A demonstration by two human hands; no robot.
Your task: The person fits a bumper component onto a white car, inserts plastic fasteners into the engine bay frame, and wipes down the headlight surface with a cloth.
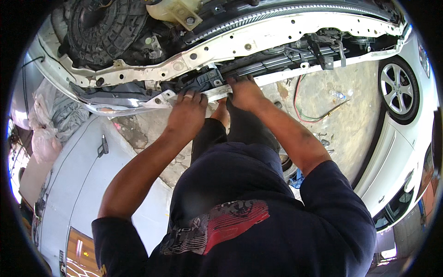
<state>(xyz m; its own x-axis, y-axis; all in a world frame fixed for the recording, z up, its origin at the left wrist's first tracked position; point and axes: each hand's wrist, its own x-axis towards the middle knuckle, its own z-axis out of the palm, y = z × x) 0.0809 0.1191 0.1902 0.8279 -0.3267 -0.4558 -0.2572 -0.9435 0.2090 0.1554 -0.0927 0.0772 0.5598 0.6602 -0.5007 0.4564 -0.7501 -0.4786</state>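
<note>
A white car bumper (277, 77) runs across the open front end of a car, below a white metal crossmember (221, 45). My left hand (187, 115) has its fingers curled over the bumper's upper edge, with a ring on one finger. Just to the right, my right hand (246, 94) is wrapped over the same edge, its fingertips reaching into the gap behind it. Between and beyond my hands sits a black plastic bracket (210, 78). The undersides of my fingers and the bumper's lower face are hidden.
Behind the crossmember are a black round housing (104, 30) and a pale plastic reservoir (173, 10). A white car with a silver wheel (398, 91) stands right. A pale panel with a door handle (104, 147) lies left. A red hose (297, 99) trails over the concrete floor.
</note>
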